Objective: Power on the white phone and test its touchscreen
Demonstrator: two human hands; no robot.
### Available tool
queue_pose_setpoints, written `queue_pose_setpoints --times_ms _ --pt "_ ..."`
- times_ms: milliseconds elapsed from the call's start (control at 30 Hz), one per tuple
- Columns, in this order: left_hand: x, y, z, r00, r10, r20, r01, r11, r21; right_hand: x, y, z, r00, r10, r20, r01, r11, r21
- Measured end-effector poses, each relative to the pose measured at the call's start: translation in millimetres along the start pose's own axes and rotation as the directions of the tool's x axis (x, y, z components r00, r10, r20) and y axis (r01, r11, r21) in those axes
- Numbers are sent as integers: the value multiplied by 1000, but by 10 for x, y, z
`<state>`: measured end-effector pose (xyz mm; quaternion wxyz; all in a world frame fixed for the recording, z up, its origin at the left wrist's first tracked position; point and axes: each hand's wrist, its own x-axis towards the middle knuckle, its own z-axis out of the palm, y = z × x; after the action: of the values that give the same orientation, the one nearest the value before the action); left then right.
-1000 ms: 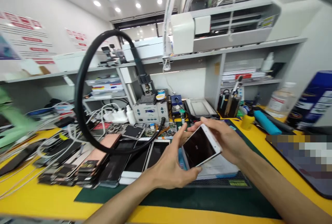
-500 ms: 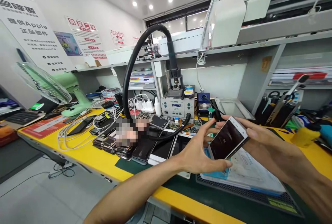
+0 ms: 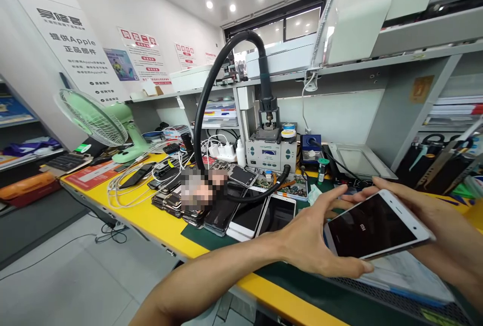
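Note:
A white smartphone (image 3: 392,225) is held up, its dark screen showing a small "MI" logo. My left hand (image 3: 313,240) grips its left end, with the thumb along the near edge and the fingers at the far edge. Behind the phone's right end, my right hand (image 3: 433,215) supports it, its fingers partly hidden by the phone. Below the hands lies a stack of papers in a clear sleeve (image 3: 418,278) on a dark mesh tray (image 3: 377,291). To the left, a white-framed tablet-like device (image 3: 281,210) rests on the green mat (image 3: 302,291).
A hot-air station (image 3: 269,154) with an arching black hose (image 3: 199,114) stands behind. Piled phones (image 3: 166,200), cables (image 3: 116,187) and a green fan (image 3: 94,119) lie to the left. Tools in a holder (image 3: 426,160) stand at right. A shelf (image 3: 339,69) overhangs the bench.
The phone and both hands appear farther right, larger and closer, with the phone turned flatter and its logo more upright. The camera view has swung left.

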<state>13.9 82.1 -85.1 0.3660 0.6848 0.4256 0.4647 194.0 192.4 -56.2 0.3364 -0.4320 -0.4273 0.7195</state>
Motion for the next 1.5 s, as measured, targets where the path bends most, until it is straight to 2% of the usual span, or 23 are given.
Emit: queue_pose_setpoints --times_ms 133,233,367,467,600,667,867,1033,1200,1367,1500 --pt "-3 30 -35 999 -37 -5 36 999 -36 -56 42 19 990 -134 37 135 990 -41" --pt "-5 54 -67 997 -73 -13 71 994 -86 -91 63 13 974 -184 132 191 981 -41" --pt "0 37 -84 992 -114 -49 108 989 -99 -99 69 -12 925 -253 283 261 965 9" --pt "5 -2 -80 990 -118 -72 112 990 -82 -99 60 8 889 -301 345 305 951 44" --pt "0 -43 -37 997 -41 -72 37 998 -58 -81 37 52 906 -254 338 232 967 106" --pt "-5 -56 -8 998 7 -59 -6 1000 8 -58 15 56 933 -228 279 201 972 122" --pt "-6 -57 64 997 68 -22 -62 978 197 -19 -48 67 958 -108 264 70 987 148" --pt "10 -35 93 996 67 -60 -48 960 274 -50 -42 90 952 -134 274 91 982 167" --pt "33 -35 93 990 16 -143 22 966 259 -88 -4 57 895 -282 345 240 958 159" --pt "38 -21 69 971 -81 -226 129 970 205 -102 40 79 832 -327 449 298 945 135" --pt "36 -15 51 967 -73 -245 98 991 93 -94 51 89 788 -309 532 362 932 5"
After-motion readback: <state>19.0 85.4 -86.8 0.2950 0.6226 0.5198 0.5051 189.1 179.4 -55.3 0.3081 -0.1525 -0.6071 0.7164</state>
